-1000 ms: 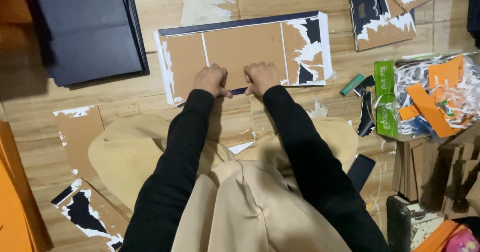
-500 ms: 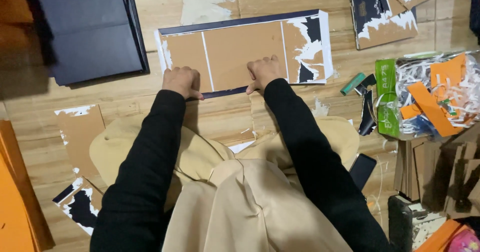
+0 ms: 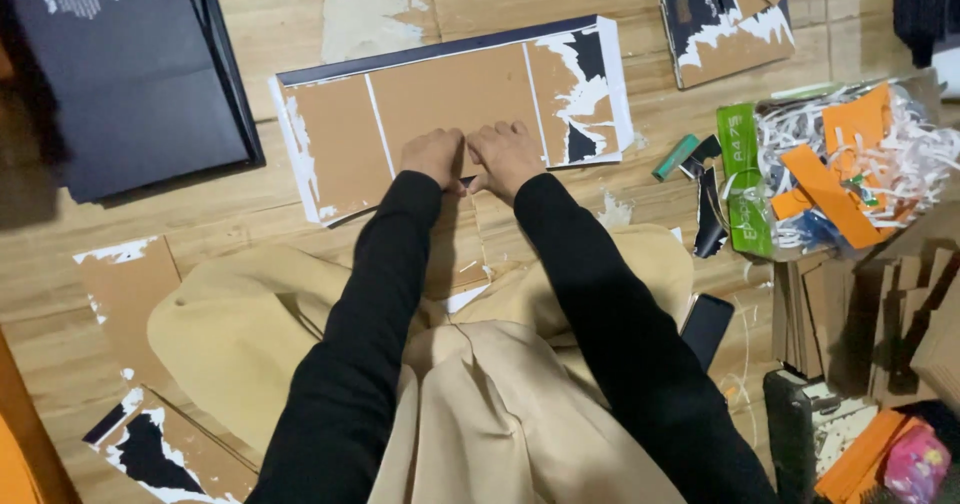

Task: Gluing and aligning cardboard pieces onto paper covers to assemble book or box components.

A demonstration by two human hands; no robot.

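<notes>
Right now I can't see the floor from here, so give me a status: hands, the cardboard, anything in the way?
Left hand and right hand side by side on near edge of cardboard panel. Panel flat on wooden floor, facing mostly peeled. Grip unclear. Nothing over the panel.

- One view only, from the person's head, looking steeply down over both black sleeves onto the wooden floor (image 3: 250, 214).
- It sits close: the left hand (image 3: 432, 156) and right hand (image 3: 507, 154) lie just above frame centre, knees below them.
</notes>
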